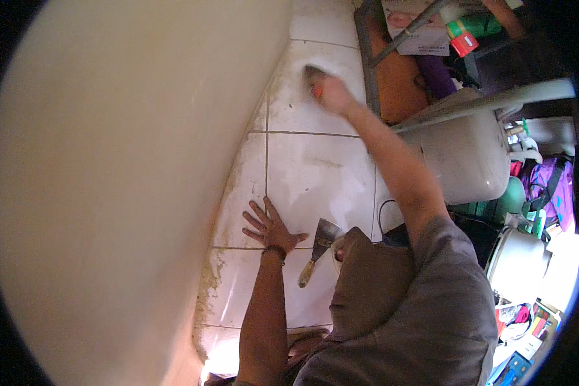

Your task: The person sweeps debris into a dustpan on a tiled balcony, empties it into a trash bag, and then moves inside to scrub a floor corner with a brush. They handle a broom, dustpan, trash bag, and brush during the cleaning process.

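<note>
My right hand is stretched far forward over the white floor tiles, closed around a hand tool with a dark flat end and an orange part. Motion blurs it, so its exact kind is unclear. Nearer to me, my left hand rests palm down on the tile with its fingers spread, holding nothing. Just right of that hand, a putty knife with a wide dark blade and a worn light handle lies on the floor beside my knee. Brownish residue marks the tiles, mostly along the wall's foot.
A pale wall rises close on the left. To the right stand a metal rack frame, a cream-coloured gas cylinder or tank and a pale bar across it. Farther right are a purple bag and a white bucket-like container.
</note>
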`<state>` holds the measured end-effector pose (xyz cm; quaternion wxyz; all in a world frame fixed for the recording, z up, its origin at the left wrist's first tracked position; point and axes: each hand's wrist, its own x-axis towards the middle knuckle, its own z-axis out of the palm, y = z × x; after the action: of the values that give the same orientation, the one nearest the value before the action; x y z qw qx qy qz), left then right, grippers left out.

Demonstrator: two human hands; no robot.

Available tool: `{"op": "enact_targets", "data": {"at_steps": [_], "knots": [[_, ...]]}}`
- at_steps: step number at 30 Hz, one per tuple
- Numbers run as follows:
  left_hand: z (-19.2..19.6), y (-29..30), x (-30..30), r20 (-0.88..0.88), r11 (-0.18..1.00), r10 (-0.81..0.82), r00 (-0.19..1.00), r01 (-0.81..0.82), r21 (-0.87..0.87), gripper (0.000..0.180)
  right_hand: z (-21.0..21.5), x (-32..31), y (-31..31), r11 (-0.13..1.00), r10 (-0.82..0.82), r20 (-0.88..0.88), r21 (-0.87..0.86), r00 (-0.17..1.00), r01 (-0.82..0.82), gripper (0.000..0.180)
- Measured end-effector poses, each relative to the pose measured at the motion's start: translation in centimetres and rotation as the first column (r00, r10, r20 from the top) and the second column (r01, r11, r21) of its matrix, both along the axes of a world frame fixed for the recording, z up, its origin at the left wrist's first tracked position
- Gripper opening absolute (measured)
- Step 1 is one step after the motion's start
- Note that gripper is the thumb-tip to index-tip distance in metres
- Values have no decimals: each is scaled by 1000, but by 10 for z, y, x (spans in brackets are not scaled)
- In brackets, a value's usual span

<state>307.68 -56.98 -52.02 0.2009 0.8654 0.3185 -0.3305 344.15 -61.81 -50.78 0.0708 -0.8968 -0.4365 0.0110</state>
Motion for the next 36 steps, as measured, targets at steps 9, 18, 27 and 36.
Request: {"op": "enact_targets", "data": {"at_steps": [9, 18, 27, 36], "knots": [[-5, -3, -3, -54, 1000, 15, 998, -16, -2, 157, 17, 103, 43, 521, -280, -256, 769, 925, 370, 21], [-2, 7, -1, -94, 992, 108, 990, -113, -53, 149, 38, 63, 86, 364, -419, -582, 596, 697, 716, 26], [-60, -14, -22, -237, 687, -254, 938, 347, 638, 143, -2, 223, 133, 441, -295, -529, 663, 795, 605, 26], [-69, -15, -33, -118, 748, -231, 966, 254, 613, 140, 18, 96, 63, 87, -116, -702, 697, 702, 712, 19]]}}
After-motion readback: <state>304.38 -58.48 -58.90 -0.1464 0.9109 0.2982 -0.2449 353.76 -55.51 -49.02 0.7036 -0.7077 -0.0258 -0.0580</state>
